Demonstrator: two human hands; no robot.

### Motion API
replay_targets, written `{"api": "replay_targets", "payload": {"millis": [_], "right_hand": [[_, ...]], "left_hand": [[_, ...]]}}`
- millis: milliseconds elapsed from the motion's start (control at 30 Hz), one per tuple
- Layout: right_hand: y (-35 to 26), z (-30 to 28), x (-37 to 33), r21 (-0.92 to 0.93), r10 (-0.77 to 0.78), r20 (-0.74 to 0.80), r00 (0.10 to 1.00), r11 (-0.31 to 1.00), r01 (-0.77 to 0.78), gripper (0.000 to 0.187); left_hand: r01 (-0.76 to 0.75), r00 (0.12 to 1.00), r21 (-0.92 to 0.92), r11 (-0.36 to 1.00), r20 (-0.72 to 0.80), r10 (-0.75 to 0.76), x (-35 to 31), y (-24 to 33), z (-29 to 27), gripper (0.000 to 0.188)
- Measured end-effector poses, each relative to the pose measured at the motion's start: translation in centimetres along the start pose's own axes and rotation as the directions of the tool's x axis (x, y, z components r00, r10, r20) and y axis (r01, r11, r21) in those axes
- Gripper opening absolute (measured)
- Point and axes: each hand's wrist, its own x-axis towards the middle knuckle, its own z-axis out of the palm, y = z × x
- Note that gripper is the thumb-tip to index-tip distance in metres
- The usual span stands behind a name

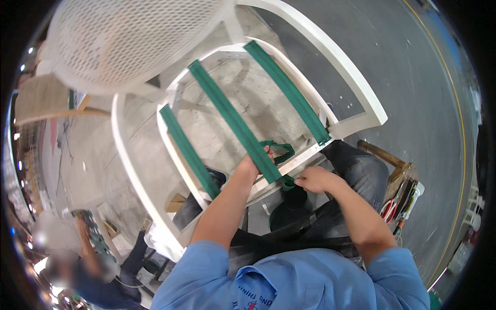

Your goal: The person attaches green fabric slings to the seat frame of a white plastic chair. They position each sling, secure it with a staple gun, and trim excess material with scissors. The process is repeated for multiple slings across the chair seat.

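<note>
A white armchair frame (356, 67) with a woven back (134, 41) stands tilted before me. Three green webbing straps run across its open seat: the left strap (188, 150), the middle strap (227, 108) and the right strap (289, 88). My left hand (252, 164) reaches beneath the middle strap, its fingers partly hidden and closed on a loose loop of green webbing (284, 152). Outside the front rail (302, 159), my right hand (318, 180) pinches webbing by the middle strap's near end.
Below the rail, between my legs, is a dark round object (289, 214). To my right, hand tools (408, 204) lie beside a wooden support (385, 157). Another person (98, 274) sits at the lower left. A yellow line (452, 93) curves along the grey floor.
</note>
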Motion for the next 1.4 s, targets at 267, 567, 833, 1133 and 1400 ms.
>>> {"api": "replay_targets", "payload": {"millis": [267,567,833,1133,1400], "right_hand": [[18.9,1.7,-30.1,0.776,0.719,-0.627,0.299,0.613,0.152,0.037],[28.5,7.1,-31.9,0.653,0.734,-0.664,-0.14,0.479,-0.587,0.052],[33.6,0.9,-29.3,0.696,0.83,-0.556,0.051,0.498,-0.517,0.023],[25.9,3.6,-32.5,0.781,0.78,-0.625,0.024,0.625,-0.006,0.026],[6.3,-0.9,-36.0,0.675,0.666,-0.728,0.163,0.653,0.343,0.034]], "left_hand": [[-0.032,0.992,-0.134,0.991,-0.128,0.015,1.0,0.7,0.3,0.016],[-0.001,0.986,-0.117,0.993,-0.165,-0.018,0.2,0.5,0.8,0.012],[0.003,0.983,-0.254,0.967,-0.179,-0.05,-1.7,-0.3,-4.0,0.013],[-0.078,0.979,-0.12,0.99,-0.198,0.053,-2.4,0.7,-0.2,0.015],[-0.131,0.988,-0.066,0.989,-0.097,0.124,-2.6,0.8,2.5,0.027]]}}
